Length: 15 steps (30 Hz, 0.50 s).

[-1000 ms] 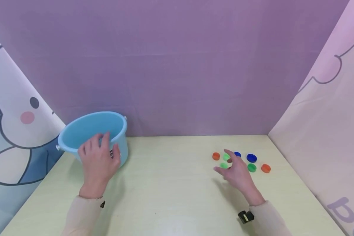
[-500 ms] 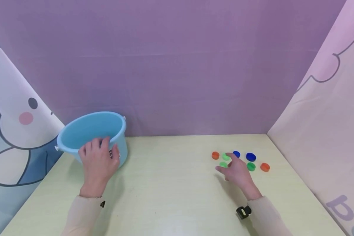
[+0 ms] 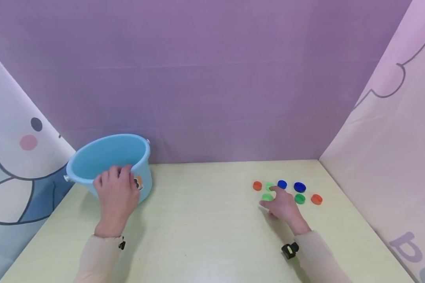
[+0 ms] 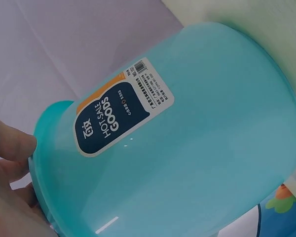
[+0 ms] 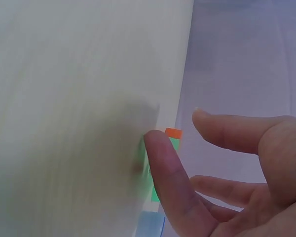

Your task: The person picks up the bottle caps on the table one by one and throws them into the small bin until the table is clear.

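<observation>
A light blue bucket (image 3: 144, 161) with a printed label (image 4: 121, 106) stands at the back left of the table. My left hand (image 3: 116, 196) grips its near rim, fingers bent over the edge; in the left wrist view the fingertips press on that rim. On the right, my right hand (image 3: 285, 206) hovers low with thumb and index finger spread and nothing between them. Its thumb is right at a light green bottle cap (image 3: 267, 197), and the index fingertip overlaps a second light green cap (image 3: 269, 185). Both caps lie on the table.
Around the right hand lie more caps: an orange one (image 3: 257, 186), a blue one (image 3: 282, 184), a larger dark blue one (image 3: 299, 187), a darker green one (image 3: 299, 199) and another orange one (image 3: 316, 199). A purple cloth wall (image 3: 233, 98) borders the table (image 3: 198, 220) behind.
My right hand has lowered toward the light green caps, its thumb and index finger still apart. The left hand has come down and closed onto the bucket's rim, showing more of the label.
</observation>
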Motion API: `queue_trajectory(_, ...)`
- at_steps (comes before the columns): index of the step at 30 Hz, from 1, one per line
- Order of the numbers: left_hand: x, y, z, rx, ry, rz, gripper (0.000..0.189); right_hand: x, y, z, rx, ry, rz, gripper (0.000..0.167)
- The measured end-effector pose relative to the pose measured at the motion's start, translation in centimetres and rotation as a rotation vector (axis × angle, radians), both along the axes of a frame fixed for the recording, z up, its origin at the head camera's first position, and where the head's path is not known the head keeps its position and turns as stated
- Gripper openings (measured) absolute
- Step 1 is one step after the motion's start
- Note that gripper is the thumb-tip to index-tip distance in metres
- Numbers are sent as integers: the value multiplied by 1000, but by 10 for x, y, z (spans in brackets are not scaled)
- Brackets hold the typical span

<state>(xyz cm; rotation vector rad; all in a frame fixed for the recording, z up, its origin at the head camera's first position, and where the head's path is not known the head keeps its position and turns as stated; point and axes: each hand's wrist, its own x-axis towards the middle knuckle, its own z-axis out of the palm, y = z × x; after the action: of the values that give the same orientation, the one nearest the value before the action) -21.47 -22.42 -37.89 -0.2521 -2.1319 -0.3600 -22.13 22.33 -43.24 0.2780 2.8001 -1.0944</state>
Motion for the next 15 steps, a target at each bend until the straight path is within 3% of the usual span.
queue_trajectory(15, 4, 5, 2, 37, 18, -47, 17, -6, 1, -1, 4, -22, -10, 60)
